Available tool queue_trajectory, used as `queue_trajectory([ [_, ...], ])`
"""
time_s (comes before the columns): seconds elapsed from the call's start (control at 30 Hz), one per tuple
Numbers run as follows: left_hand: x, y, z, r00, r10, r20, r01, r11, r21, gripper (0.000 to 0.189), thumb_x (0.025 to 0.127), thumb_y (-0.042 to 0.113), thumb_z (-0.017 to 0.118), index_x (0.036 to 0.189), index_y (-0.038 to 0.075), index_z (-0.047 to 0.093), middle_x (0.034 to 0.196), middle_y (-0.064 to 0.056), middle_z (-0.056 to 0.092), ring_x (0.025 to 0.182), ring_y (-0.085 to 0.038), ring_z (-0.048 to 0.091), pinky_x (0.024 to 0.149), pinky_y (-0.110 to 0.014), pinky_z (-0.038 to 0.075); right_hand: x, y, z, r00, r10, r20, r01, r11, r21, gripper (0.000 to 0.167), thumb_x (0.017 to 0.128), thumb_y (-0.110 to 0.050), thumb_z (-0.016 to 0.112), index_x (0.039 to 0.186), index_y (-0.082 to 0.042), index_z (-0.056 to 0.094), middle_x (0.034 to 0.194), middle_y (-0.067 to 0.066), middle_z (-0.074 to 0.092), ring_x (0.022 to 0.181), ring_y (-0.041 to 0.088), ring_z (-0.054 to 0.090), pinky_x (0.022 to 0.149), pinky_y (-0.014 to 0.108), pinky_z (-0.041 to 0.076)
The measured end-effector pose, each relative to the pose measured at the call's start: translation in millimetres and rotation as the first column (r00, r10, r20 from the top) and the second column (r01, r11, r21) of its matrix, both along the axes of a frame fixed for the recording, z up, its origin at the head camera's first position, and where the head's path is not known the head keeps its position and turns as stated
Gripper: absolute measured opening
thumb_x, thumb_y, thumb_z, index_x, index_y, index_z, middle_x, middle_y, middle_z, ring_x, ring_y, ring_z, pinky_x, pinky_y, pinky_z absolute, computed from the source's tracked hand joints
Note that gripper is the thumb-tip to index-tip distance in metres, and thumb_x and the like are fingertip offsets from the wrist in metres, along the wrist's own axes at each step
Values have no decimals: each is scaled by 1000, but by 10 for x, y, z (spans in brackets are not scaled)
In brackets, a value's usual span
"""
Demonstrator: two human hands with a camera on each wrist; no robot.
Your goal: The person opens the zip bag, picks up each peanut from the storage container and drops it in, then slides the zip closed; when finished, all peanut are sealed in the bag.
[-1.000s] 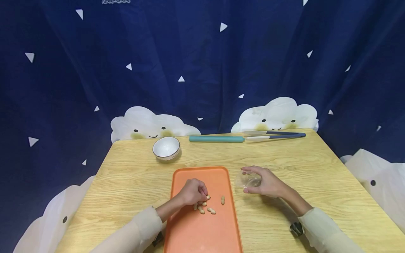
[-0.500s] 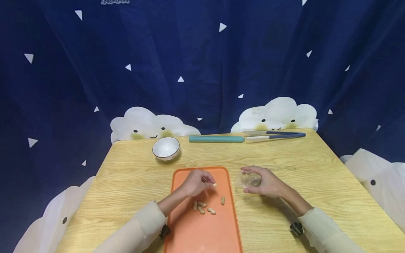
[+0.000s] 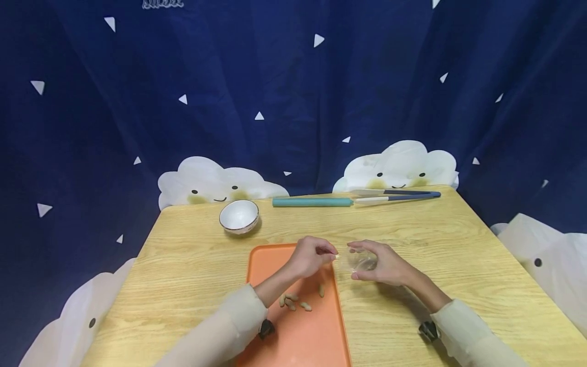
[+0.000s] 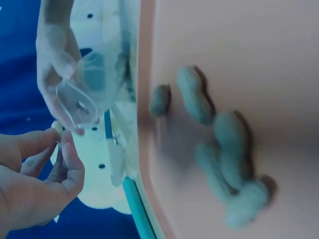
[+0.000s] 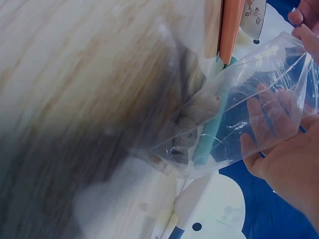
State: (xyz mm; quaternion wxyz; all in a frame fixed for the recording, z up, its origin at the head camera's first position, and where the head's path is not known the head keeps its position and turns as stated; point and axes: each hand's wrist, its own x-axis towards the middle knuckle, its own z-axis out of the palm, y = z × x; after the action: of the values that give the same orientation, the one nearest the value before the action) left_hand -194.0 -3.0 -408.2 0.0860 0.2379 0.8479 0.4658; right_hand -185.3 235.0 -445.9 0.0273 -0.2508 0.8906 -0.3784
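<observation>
My left hand pinches a peanut between thumb and fingertips, over the right rim of the orange tray. Just to the right, my right hand holds a clear plastic bag with thumb and fingers spread around its mouth, which gapes toward the left hand. Inside the lower end of the bag, several peanuts show through the plastic. On the tray lie several unshelled peanuts, most in a loose cluster, one apart nearer the right rim.
A white bowl with a dark rim stands at the back left of the wooden table. Along the back edge lie a teal stick-like tube and blue-and-white tongs. Behind the table hangs a dark blue curtain.
My left hand has lifted a peanut from the cluster and carried it right and away from me to the bag's mouth. The right hand and bag have stayed in place.
</observation>
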Motion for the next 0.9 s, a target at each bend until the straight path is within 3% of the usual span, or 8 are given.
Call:
queue_trajectory([
  [0.27, 34, 239, 24, 1000, 20, -16, -20, 1000, 3, 8, 87, 6, 67, 91, 2, 73, 82, -6, 72, 68, -5, 62, 59, -16, 49, 6, -16, 10, 1000, -6, -23, 6, 1000, 6, 69, 74, -39, 79, 132, -11, 54, 121, 5, 64, 113, 30, 59, 91, 52, 46],
  [0.43, 60, 272, 34, 1000, -18, 15, 18, 1000, 8, 14, 88, 8, 66, 99, 3, 73, 96, -6, 73, 78, -7, 67, 64, -16, 51, 7, -25, 3, 999, -13, -42, 13, 1000, 7, 65, 73, -32, 81, 130, -14, 56, 120, 5, 64, 111, 29, 59, 92, 53, 46],
  [0.5, 55, 247, 32, 999, -38, 24, 38, 999, 12, 16, 89, 9, 65, 102, 4, 73, 101, -6, 73, 84, -9, 68, 67, -16, 52, 9, -26, 5, 999, -10, -38, 10, 1000, 9, 65, 74, -31, 81, 131, -14, 55, 120, 5, 64, 112, 29, 59, 92, 53, 46],
  [0.63, 31, 137, 28, 999, -43, 24, 43, 999, 11, 15, 90, 11, 64, 101, 7, 73, 99, -5, 73, 88, -14, 67, 70, -19, 52, 8, -12, 11, 1000, -1, -13, 1, 1000, 14, 68, 75, -36, 79, 133, -11, 53, 122, 6, 64, 114, 31, 58, 86, 41, 50],
  [0.73, 15, 24, 16, 999, -20, 30, 20, 1000, -4, 13, 90, 11, 64, 99, 9, 73, 96, -5, 72, 89, -18, 67, 72, -22, 53, 1, -1, 5, 1000, 8, 15, -8, 1000, 0, 70, 76, -38, 78, 134, -10, 51, 123, 9, 63, 115, 32, 56, 75, 29, 51],
  [0.9, 1, -186, -68, 999, 12, 36, -11, 999, -30, 12, 89, 10, 65, 98, 7, 72, 93, -5, 71, 87, -18, 65, 70, -24, 52, -3, 11, -6, 999, 13, 45, -12, 1000, -25, 70, 76, -38, 78, 135, -12, 50, 125, 12, 62, 117, 36, 54, 66, 22, 51],
])
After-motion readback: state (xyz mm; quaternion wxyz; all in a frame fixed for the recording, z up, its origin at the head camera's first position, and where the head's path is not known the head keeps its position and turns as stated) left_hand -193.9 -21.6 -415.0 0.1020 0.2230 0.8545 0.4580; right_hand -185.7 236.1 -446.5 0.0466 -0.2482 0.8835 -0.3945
